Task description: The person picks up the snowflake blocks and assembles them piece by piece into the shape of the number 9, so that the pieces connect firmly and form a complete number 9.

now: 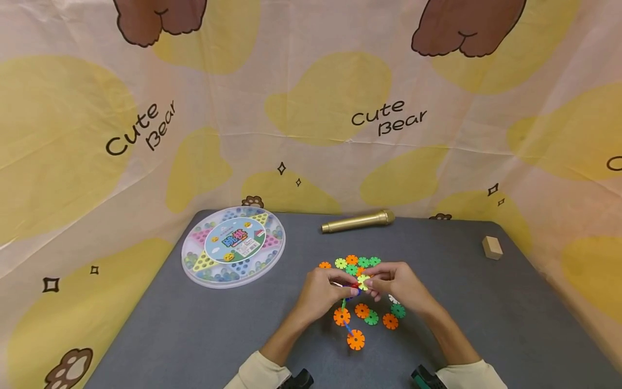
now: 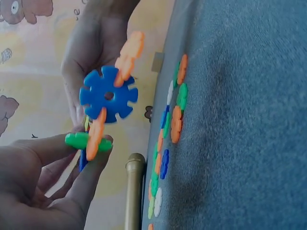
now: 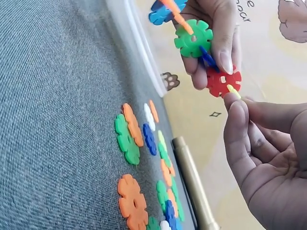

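Observation:
My left hand [image 1: 318,294] holds a chain of slotted plastic snowflake discs, with its thumb and fingers about the green disc [image 3: 187,45] and the red disc [image 3: 218,86]. A dark blue disc [image 3: 208,58] links those two. From the green disc the chain runs on through an orange disc [image 2: 96,132], a blue disc [image 2: 93,96] and an end orange disc [image 2: 128,55]. My right hand [image 1: 400,283] pinches a yellow-green disc [image 1: 363,282] between thumb and finger. In the right wrist view its edge meets the red disc; how deep it sits is hidden.
Loose snowflake discs, among them orange [image 1: 390,325] and green [image 1: 398,312], lie on the grey table [image 1: 160,335] around and beyond the hands. A gold microphone [image 1: 357,222] lies behind them. A round marble board game [image 1: 194,274] is at back left, a wooden block [image 1: 492,248] at right.

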Demonstrator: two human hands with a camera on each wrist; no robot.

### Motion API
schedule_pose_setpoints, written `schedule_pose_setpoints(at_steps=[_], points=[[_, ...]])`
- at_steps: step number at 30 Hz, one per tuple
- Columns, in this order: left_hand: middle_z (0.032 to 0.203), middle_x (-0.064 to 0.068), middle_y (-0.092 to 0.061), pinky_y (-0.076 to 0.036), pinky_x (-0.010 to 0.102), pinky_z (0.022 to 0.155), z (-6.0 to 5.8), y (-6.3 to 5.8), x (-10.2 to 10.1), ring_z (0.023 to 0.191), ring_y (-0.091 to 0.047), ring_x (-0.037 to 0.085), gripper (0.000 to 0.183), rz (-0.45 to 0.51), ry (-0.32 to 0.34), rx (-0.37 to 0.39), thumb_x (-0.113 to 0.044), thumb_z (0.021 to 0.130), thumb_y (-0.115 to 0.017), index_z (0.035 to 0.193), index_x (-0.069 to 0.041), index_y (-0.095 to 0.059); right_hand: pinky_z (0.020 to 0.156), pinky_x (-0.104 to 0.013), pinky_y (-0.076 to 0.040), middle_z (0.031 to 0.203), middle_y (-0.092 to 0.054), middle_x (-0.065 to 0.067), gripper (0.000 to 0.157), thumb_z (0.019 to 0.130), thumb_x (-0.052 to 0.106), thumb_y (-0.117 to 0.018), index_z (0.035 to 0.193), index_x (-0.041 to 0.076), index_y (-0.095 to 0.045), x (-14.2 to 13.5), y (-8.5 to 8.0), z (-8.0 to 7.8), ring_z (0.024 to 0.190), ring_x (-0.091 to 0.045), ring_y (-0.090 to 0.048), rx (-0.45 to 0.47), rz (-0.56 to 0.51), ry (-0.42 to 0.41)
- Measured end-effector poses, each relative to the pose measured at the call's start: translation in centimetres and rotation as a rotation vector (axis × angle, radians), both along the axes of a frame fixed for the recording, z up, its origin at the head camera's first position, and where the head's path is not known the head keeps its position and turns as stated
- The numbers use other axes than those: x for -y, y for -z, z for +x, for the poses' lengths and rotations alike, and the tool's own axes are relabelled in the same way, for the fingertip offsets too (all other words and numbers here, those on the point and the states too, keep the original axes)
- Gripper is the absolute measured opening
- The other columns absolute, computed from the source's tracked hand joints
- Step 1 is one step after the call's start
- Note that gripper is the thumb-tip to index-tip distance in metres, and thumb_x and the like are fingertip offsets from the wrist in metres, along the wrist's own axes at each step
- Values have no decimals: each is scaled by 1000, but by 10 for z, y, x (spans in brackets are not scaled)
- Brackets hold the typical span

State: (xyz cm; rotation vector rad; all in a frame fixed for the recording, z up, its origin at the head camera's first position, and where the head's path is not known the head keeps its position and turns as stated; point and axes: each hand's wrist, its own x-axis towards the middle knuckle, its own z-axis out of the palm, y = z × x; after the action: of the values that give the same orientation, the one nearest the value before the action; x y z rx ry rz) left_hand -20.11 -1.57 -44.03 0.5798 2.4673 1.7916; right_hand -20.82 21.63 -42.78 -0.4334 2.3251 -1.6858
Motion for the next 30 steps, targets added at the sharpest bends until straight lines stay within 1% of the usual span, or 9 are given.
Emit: schedule_pose_setpoints(at_steps=[2,5,9,14,18,21,24,27,30], points=[[92,1,-81,-59,23,68,0,0,0,81,-76,13,15,28,18,38,-11,86,-88,101,-11,-84,74,-37,-65,93,-75,-20,30,101,11,-72,123,-10,-71,-1,-1,0,79,-36,-73,16,-4,-1],[94,1,-81,-60,26,70,0,0,-1,88,-77,18,23,51,29,82,-19,88,-86,109,-10,-81,76,-37,-64,93,-75,-18,32,102,11,-70,126,-11,-70,-3,-3,0,79,-34,-72,32,-11,-16],[97,2,-80,-59,26,76,0,2,-1,90,-75,14,31,79,27,104,-29,95,-80,115,-6,-78,75,-38,-65,91,-75,-17,32,101,13,-72,124,-8,-71,-4,-2,0,77,-30,-71,40,-15,-36],[97,9,-81,-57,23,76,0,3,0,86,-75,11,28,149,66,145,-22,97,-76,116,-2,-77,74,-38,-65,91,-76,-19,28,101,16,-73,120,-4,-73,-3,0,1,74,-23,-70,47,-3,-80],[96,12,-80,-54,20,72,1,3,-1,83,-73,9,24,163,90,156,-15,96,-78,116,-1,-77,72,-37,-64,91,-75,-20,28,102,17,-72,120,-5,-72,-1,1,2,74,-21,-69,61,-11,-103],[95,14,-80,-52,19,67,2,3,-2,79,-71,8,24,163,91,154,-10,94,-79,116,0,-77,72,-36,-64,91,-75,-20,30,102,17,-72,121,-6,-71,0,1,2,74,-22,-69,60,-13,-115],[94,14,-80,-50,19,63,2,2,-2,76,-69,8,23,161,87,162,-9,94,-80,116,-1,-77,73,-39,-63,94,-76,-19,30,102,19,-73,121,-3,-73,-1,1,2,76,-25,-69,34,13,-113],[94,13,-80,-51,21,60,2,2,-1,75,-68,9,21,154,75,164,-11,94,-79,114,-3,-79,74,-43,-63,101,-77,-17,29,101,21,-74,122,1,-75,-6,1,0,82,-35,-71,-15,61,-96],[93,12,-80,-51,23,59,1,1,0,73,-67,9,18,150,55,156,-12,95,-78,111,-5,-81,76,-46,-63,105,-77,-19,32,100,22,-76,124,1,-75,-13,2,-1,88,-44,-70,-52,109,-67]])
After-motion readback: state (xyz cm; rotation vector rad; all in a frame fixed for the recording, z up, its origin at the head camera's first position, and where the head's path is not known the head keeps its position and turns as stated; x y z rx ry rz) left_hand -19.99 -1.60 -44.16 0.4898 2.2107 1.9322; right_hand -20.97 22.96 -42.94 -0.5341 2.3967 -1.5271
